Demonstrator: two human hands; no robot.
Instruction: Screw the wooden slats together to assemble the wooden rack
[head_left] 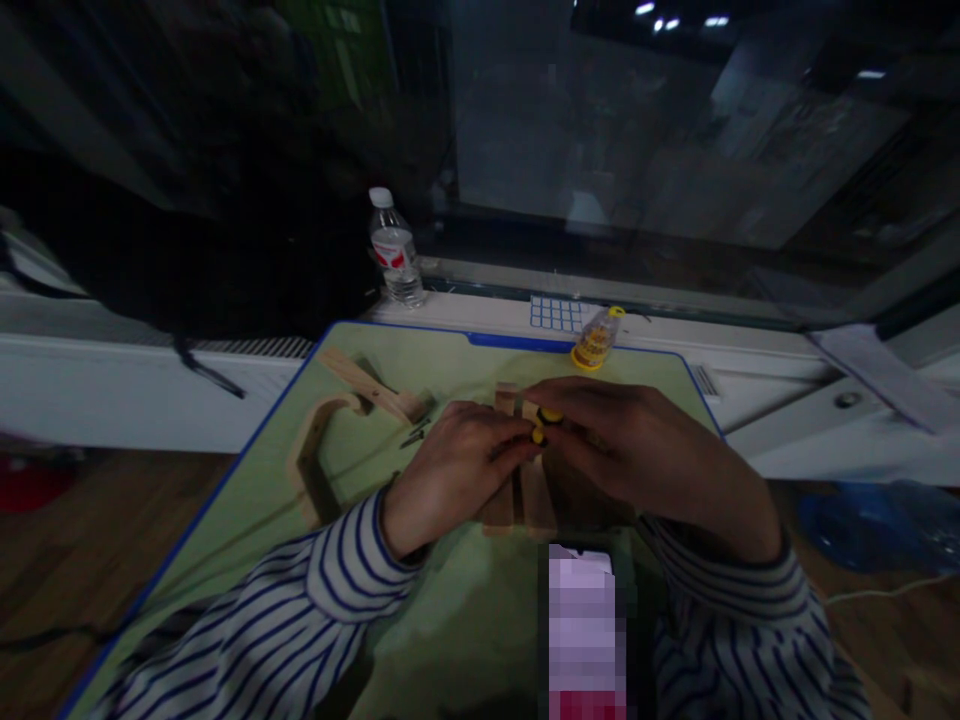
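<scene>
Over the middle of the table, my left hand (461, 465) pinches a small yellow-and-black piece (538, 436) between thumb and fingertips. My right hand (637, 445) is closed on a second, slightly larger yellow-and-black piece (551, 414) right beside it. Both pieces are partly covered by fingers, so their exact kind does not show. Below the hands lie wooden bars (536, 505), side by side and partly hidden. Left of my left hand are several dark screws (417, 433), a straight wooden part (367, 383) and a curved wooden part (306, 460).
The green table (442, 620) has a blue edge. A phone (585, 630) lies near me. On the sill stands a water bottle (395, 250); a yellow-capped bottle (596, 340) leans at the table's far edge. A black bag (225, 240) rests at the left.
</scene>
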